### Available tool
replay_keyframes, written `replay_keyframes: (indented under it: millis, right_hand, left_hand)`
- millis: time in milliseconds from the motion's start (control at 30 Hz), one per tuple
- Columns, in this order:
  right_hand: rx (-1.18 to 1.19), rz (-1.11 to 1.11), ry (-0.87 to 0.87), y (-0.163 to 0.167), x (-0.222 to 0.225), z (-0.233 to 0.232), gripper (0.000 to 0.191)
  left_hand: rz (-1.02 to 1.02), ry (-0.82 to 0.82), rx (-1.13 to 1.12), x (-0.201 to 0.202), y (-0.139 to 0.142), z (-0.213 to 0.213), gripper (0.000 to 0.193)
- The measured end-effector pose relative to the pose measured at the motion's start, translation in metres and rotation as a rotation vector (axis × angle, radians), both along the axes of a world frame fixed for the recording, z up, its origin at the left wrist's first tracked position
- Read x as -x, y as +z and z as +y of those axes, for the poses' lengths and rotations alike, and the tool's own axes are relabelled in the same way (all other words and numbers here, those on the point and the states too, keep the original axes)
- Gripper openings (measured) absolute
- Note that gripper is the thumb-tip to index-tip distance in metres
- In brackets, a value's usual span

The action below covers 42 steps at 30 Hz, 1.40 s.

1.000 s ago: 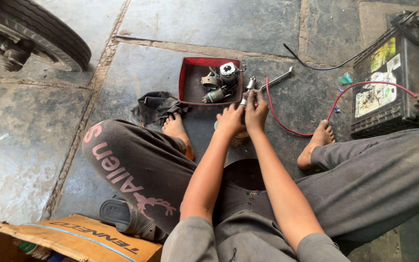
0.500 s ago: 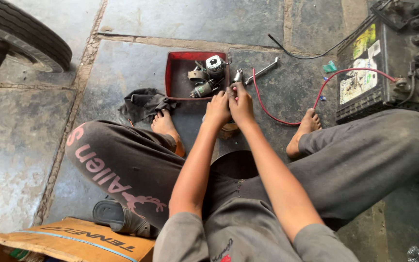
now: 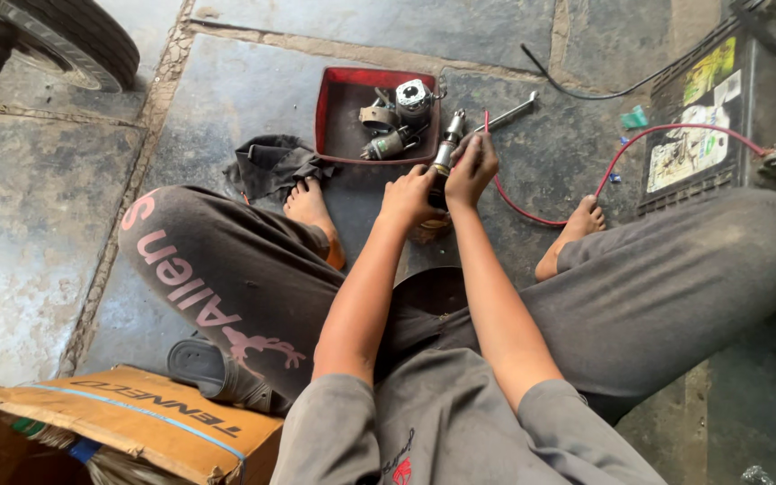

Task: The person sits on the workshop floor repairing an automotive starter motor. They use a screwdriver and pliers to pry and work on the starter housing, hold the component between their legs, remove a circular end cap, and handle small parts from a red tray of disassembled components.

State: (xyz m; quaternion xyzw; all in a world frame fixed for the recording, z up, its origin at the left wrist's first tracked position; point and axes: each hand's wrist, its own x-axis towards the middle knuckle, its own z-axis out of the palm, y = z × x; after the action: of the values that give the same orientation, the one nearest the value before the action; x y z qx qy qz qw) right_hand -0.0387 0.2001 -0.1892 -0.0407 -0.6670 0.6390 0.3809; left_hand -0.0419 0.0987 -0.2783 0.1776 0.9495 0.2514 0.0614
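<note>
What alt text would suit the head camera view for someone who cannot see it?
A person seated on a stone floor holds a small cylindrical metal motor part upright in both hands, left hand and right hand. A red metal tray of parts lies ahead; a red wire runs to a black battery.

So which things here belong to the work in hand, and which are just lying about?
In hand:
left hand
right hand
metal part
red wire
battery
red tray

Lying about:
dark rag
spanner
tyre
cardboard box
sandal
</note>
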Motion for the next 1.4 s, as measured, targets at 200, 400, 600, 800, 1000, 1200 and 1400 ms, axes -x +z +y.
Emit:
replay_keyframes:
  millis: [200,400,600,800,1000,1200,1400]
  right_hand:
    - [-0.227,0.098,-0.008,0.002,0.0,-0.007,0.026]
    - [-0.209,0.043,0.029,-0.001,-0.001,-0.008,0.023]
    - [-0.204,0.0,0.016,-0.003,-0.003,-0.006,0.026]
    - [-0.194,0.055,0.004,-0.002,-0.001,-0.005,0.026]
    - [-0.195,0.065,0.01,-0.002,0.003,-0.004,0.022]
    - [-0.142,0.089,0.036,0.001,0.006,-0.005,0.023]
    - [-0.215,0.087,0.013,0.004,0.004,-0.006,0.023]
  left_hand:
    - [0.012,0.003,-0.034,0.0,0.004,0.0,0.081]
    - [0.059,-0.007,-0.068,0.001,0.002,0.0,0.072]
    - [0.022,-0.004,-0.041,0.001,0.006,0.001,0.073]
    - [-0.007,0.001,-0.039,0.004,0.009,0.001,0.074]
    - [0.013,-0.009,-0.048,0.001,0.007,-0.001,0.08]
    - [0.012,-0.003,-0.017,0.001,0.014,0.0,0.085]
    - [0.044,0.0,-0.061,-0.001,0.015,-0.001,0.085]
